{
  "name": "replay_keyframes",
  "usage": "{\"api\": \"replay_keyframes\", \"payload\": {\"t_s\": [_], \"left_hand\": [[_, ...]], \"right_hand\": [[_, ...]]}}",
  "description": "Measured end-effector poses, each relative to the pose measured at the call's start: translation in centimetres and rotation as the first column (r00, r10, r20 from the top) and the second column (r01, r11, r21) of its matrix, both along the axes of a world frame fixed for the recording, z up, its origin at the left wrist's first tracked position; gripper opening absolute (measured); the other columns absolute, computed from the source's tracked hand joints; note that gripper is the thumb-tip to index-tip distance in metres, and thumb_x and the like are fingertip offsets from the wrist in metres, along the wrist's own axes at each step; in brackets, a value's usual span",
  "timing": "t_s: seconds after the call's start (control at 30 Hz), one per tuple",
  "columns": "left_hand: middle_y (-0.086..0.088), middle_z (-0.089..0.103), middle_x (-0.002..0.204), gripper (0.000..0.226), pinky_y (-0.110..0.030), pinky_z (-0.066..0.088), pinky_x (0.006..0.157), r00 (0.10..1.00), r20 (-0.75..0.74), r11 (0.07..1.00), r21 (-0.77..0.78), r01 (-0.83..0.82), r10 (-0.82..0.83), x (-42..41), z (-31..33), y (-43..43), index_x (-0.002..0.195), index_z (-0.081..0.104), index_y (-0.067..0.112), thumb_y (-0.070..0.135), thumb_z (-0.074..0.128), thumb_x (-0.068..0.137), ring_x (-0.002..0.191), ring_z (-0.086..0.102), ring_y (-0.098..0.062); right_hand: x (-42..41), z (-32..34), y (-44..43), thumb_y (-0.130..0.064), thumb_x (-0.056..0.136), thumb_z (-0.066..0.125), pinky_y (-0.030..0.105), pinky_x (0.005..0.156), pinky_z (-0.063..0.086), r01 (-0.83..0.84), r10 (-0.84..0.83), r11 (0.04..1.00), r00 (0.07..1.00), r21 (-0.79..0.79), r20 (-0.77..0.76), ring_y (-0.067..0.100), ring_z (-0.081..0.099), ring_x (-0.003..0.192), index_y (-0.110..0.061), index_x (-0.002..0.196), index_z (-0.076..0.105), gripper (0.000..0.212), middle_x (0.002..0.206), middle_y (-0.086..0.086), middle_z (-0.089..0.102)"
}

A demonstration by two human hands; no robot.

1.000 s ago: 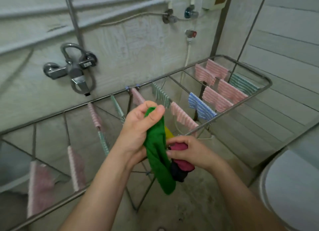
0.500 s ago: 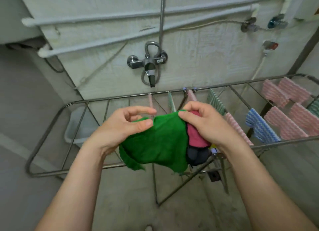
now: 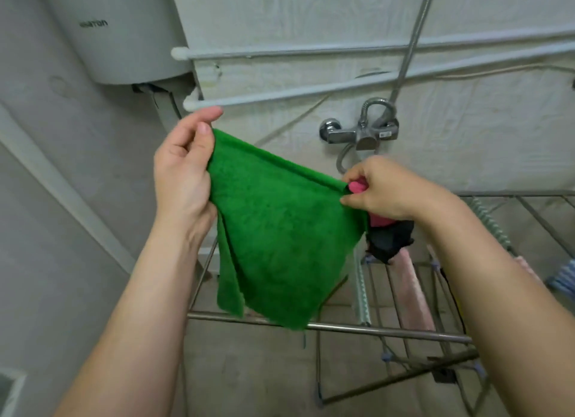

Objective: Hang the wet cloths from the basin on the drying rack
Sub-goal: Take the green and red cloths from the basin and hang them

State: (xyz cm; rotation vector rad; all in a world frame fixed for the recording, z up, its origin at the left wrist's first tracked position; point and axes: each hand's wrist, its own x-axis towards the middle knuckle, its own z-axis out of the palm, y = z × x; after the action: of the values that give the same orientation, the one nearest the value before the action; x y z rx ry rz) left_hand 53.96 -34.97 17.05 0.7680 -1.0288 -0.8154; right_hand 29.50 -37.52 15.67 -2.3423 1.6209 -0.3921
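So the green cloth (image 3: 280,239) is up in the air over the left end of the drying rack (image 3: 389,329), stretched out between both hands. It isn't draped over any bar. Its bottom edge lines up with the rack's near rail from this angle, but I can't tell if it actually touches.

The left hand (image 3: 183,174) has its grip pinched on the cloth's upper left corner, thumb in front and fingers behind, held higher above the rack than the other hand. The right hand (image 3: 384,189) pinches the opposite top corner, and that same grip is also clenched around a bunched pink cloth (image 3: 381,223) and a dark cloth (image 3: 390,240). Both of those dangle from the fist just above the rack's bars.

On the rack, right of the green one, a pale pink cloth (image 3: 415,295) hangs over a bar. A chrome tap (image 3: 361,134) sits on the wall above the rack, and a water heater (image 3: 124,27) is higher up, left of the rack.
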Motion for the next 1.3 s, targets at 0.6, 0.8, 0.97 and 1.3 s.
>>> {"api": "replay_keyframes", "payload": {"t_s": [0.6,0.8,0.97,1.3], "left_hand": [[0.007,0.066,0.096,0.035,-0.020,0.056,0.061,0.858,0.245,0.887,0.225,0.403,-0.452,6.4,-4.4,-7.5,0.093,0.071,0.015,-0.013,0.050,0.089,0.077,0.068,-0.012],[0.022,0.051,0.076,0.040,-0.022,0.057,0.065,0.794,0.439,0.892,0.359,0.274,-0.420,4.0,-9.6,-7.9,0.091,0.074,0.023,-0.011,0.053,0.088,0.061,0.054,-0.003],[0.007,0.050,0.081,0.029,-0.005,0.046,0.060,0.793,0.504,0.880,0.468,0.084,-0.343,2.1,-12.6,-8.0,0.097,0.071,0.003,-0.016,0.052,0.085,0.061,0.057,0.012],[0.002,0.061,0.108,0.040,-0.033,0.058,0.080,0.833,0.329,0.649,0.759,0.047,-0.445,1.2,-17.2,-11.5,0.093,0.075,0.019,-0.012,0.056,0.074,0.099,0.063,-0.015]], "right_hand": [[9.9,-3.6,-17.8,0.000,0.088,0.057,0.002,0.053,0.038,0.234,-0.295,0.955,0.791,0.181,0.535,-0.001,0.054,0.061,-0.016,0.105,0.071,0.027,0.075,-0.006,0.064],[9.0,-8.6,-21.0,0.002,0.087,0.057,0.000,0.056,0.039,0.263,-0.354,0.933,0.802,0.247,0.481,0.013,0.057,0.086,-0.007,0.109,0.070,0.027,0.096,0.009,0.067],[8.8,-13.0,-23.3,-0.006,0.085,0.061,0.025,0.083,0.047,0.252,-0.358,0.921,0.848,0.297,0.391,0.018,0.058,0.088,-0.016,0.104,0.072,0.025,0.093,0.004,0.065],[11.4,-16.2,-26.2,-0.009,0.085,0.057,0.036,0.102,0.045,0.221,-0.278,0.954,0.905,0.203,0.321,0.027,0.058,0.116,-0.014,0.122,0.065,0.038,0.127,0.008,0.063]]}}
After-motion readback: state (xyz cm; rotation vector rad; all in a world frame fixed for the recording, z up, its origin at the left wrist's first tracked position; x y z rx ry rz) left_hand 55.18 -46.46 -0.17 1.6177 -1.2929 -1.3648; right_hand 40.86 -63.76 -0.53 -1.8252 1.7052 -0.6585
